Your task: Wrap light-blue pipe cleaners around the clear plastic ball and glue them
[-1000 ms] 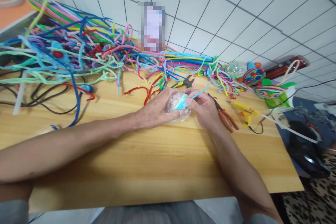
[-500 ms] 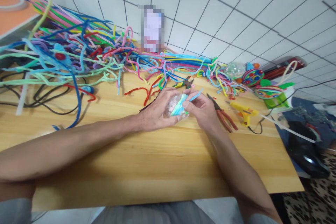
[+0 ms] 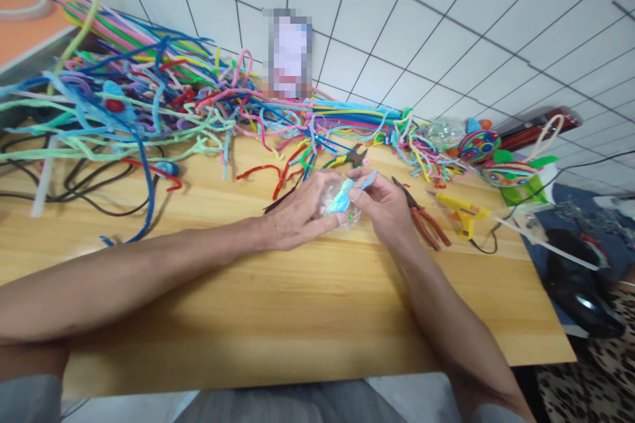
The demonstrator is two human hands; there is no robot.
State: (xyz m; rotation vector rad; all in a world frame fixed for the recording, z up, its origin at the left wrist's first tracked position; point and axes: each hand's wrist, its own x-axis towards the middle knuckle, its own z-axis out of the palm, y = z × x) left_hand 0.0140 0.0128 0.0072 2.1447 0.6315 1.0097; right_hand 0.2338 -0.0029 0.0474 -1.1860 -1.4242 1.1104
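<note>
Over the middle of the wooden table, my left hand is wrapped round a small clear plastic ball. A light blue pipe cleaner is wound across the ball. My right hand pinches that pipe cleaner against the ball, and its free end sticks out past the fingers. Both hands are closed.
A big tangle of coloured pipe cleaners fills the back of the table. Red-handled pliers and a yellow glue gun lie right of my hands. Finished colourful balls sit at the back right. Black cables lie at the left.
My hands have turned the ball slightly and shifted a little to the right; the blue pipe cleaner's free end sits lower and closer to the fingers.
</note>
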